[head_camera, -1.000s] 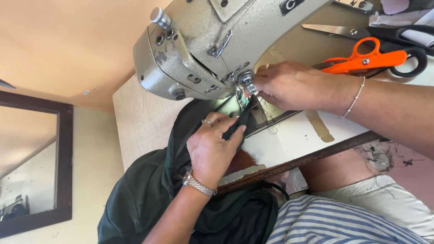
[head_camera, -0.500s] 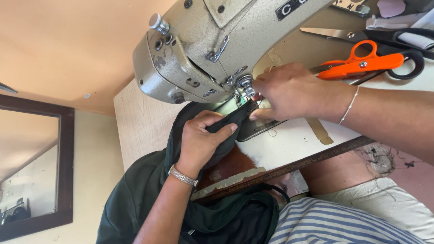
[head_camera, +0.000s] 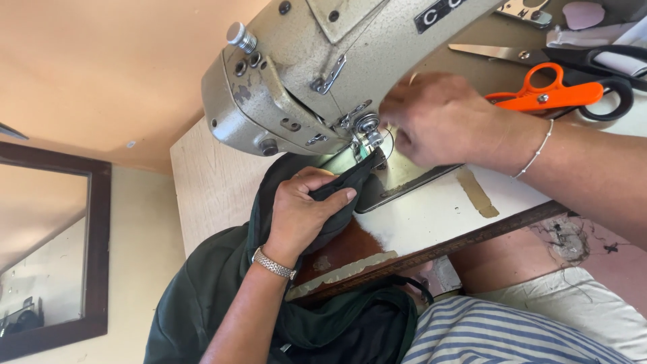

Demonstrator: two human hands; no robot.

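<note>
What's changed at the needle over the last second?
The left hand slid along the dark green fabric and now pinches a fold just short of the needle, no longer spread flat. The right hand lifted slightly off the plate and works at the thread by the tension disc. The sewing machine and orange scissors have not moved.

Dark green fabric [head_camera: 202, 296]; grey-beige sewing machine [head_camera: 310, 74]; orange scissors [head_camera: 549, 94]; blue-white striped shirt [head_camera: 499, 334].
</note>
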